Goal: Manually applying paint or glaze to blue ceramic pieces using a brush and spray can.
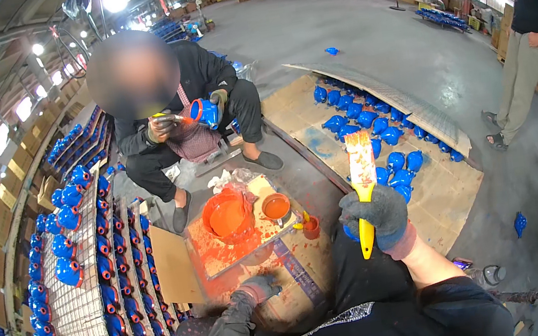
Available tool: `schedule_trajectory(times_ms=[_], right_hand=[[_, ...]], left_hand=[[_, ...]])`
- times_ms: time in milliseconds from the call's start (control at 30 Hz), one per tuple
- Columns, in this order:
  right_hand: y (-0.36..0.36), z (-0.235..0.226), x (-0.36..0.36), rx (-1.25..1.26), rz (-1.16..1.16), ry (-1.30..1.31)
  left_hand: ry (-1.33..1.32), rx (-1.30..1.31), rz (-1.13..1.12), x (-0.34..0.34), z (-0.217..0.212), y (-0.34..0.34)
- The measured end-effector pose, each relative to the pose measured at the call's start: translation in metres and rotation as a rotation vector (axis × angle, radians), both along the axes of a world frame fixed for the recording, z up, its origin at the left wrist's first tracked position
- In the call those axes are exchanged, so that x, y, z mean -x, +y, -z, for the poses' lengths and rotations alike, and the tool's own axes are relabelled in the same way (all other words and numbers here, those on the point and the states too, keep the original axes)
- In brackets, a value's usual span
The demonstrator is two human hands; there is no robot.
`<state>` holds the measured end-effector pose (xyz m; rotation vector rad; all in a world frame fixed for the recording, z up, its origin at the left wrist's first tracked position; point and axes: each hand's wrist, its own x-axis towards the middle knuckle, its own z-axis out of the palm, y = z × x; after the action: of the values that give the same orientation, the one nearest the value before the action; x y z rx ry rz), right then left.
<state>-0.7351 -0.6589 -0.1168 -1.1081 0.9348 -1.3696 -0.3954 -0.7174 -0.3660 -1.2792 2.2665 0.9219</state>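
Upward point the orange-smeared bristles of a flat yellow-handled paintbrush (pixel 363 190), gripped in the grey-gloved right hand (pixel 378 216).
The right forearm, bare below its black sleeve, angles forward and inward, the fingers wrapped around the handle, whose end juts below the fist; the brush is raised beyond the right edge of a paint-splashed brown cardboard base (pixel 222 261). Low over that base's near edge, the grey-gloved left hand (pixel 260 288) extends from a dark sleeve, fingers toward the right; I cannot tell whether they hold anything. A wide round orange-red basin (pixel 206 218) stands toward the base's far edge.
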Motion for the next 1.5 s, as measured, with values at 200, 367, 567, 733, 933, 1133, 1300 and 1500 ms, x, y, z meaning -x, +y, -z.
schedule_trajectory(times_ms=[200, 367, 567, 733, 933, 1133, 1300, 1500], right_hand=[[-0.003, 0.000, 0.006, 0.268, 0.126, 0.095], [0.004, 0.006, 0.017, 0.116, 0.138, -0.207], [-0.003, 0.013, 0.025, 0.694, 0.298, 0.687], [-0.004, 0.003, 0.015, 0.732, 0.317, 0.641], [-0.016, -0.004, 0.011, 0.775, 0.327, 0.826], [-0.023, -0.028, -0.023, 0.763, 0.268, 0.593], [-0.052, -0.041, -0.063, 0.697, 0.277, 0.613], [-0.128, -0.031, -0.138, 0.691, 0.071, 0.730]], left_hand=[[0.036, 0.040, -0.014, 0.003, -0.020, 0.007], [0.069, 0.051, -0.039, 0.000, -0.009, 0.014], [0.114, 0.079, -0.055, -0.003, 0.006, 0.022], [0.242, 0.117, 0.009, -0.005, -0.010, 0.014], [0.723, 0.274, -0.088, 0.014, -0.087, -0.003], [1.000, 0.242, -0.202, 0.065, -0.192, -0.004], [1.429, -0.103, -0.107, 0.074, -0.225, -0.004], [1.737, -0.547, -0.412, 0.047, -0.166, -0.054]])
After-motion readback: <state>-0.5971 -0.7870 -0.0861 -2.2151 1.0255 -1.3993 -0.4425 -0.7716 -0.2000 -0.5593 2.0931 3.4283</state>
